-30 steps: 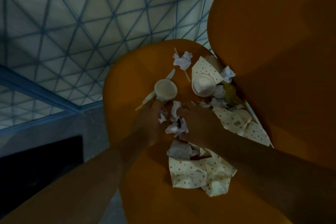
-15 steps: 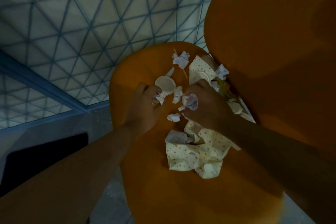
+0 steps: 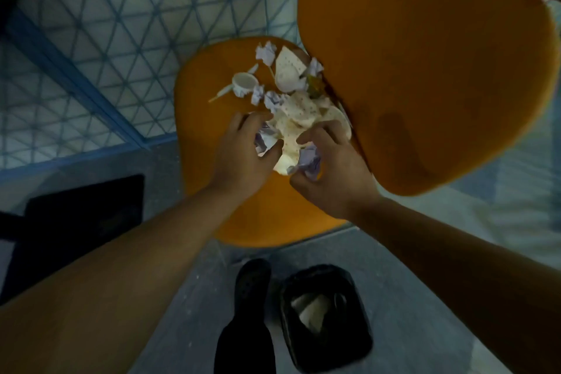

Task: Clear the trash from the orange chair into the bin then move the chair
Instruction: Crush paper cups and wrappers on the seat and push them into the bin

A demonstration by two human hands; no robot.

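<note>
The orange chair [image 3: 206,118] fills the upper middle, its backrest [image 3: 425,70] to the right. Trash lies on the seat: a dotted paper wrapper [image 3: 299,114], crumpled white tissues [image 3: 265,53], a small white cup [image 3: 244,83] and a wooden stick [image 3: 220,93]. My left hand [image 3: 243,155] is closed on crumpled paper at the wrapper's left edge. My right hand [image 3: 331,167] grips a crumpled tissue wad [image 3: 309,159] beside the wrapper. A black bin [image 3: 326,319] stands on the floor below the seat, with some pale trash inside.
My dark shoe [image 3: 252,282] and trouser leg stand just left of the bin on the grey floor. A blue lattice panel [image 3: 106,39] runs behind the chair at the upper left. A black mat [image 3: 82,222] lies on the floor at the left.
The view has pulled back and tilted down, so the bin and my shoe now show. Both hands have drawn toward the seat's front, gathering the dotted wrapper and tissues between them.
</note>
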